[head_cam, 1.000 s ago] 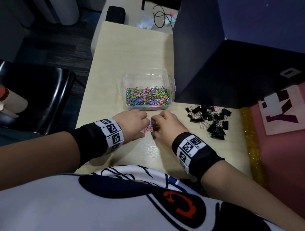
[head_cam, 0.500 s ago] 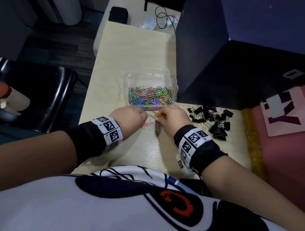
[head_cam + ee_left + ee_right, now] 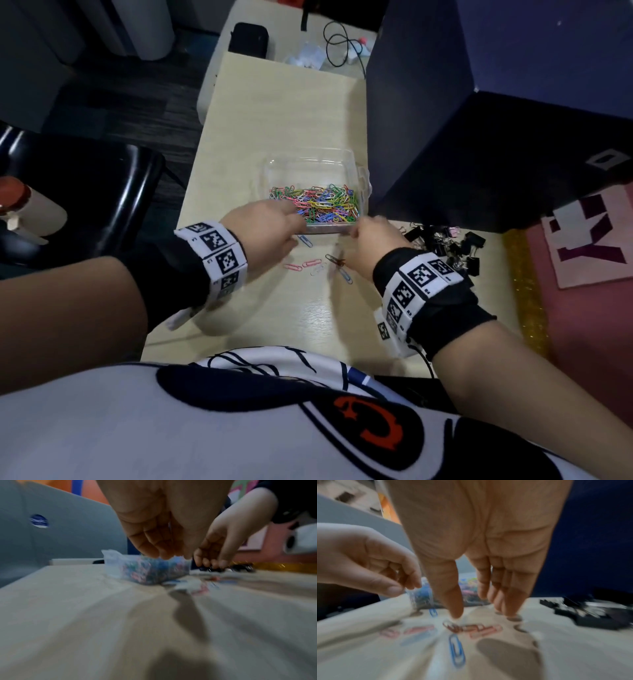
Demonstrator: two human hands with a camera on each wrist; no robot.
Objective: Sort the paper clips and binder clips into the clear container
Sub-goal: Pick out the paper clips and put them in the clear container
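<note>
The clear container (image 3: 308,161) stands mid-table, its near half full of coloured paper clips (image 3: 322,205); it also shows blurred as the container (image 3: 116,563) and container (image 3: 419,599). My left hand (image 3: 274,222) hovers over its front left corner, fingers hanging loosely, nothing seen in them (image 3: 164,553). My right hand (image 3: 370,236) is just right of that corner, fingers straight down, thumb tip by a red clip (image 3: 452,626). Several loose paper clips (image 3: 320,265) lie between my hands, among them a blue clip (image 3: 456,650). A pile of black binder clips (image 3: 448,246) lies to the right.
A tall dark blue box (image 3: 479,137) stands right behind the container and the binder clips. A black chair (image 3: 85,192) is off the table's left edge. A gold strip (image 3: 524,291) and pink mat (image 3: 582,308) border the right. A black pouch (image 3: 248,37) lies far back.
Both hands have moved away from me, off the loose clips and up to the container's front edge. The left hand now reaches over the container's corner, and the clips on the table are uncovered.
</note>
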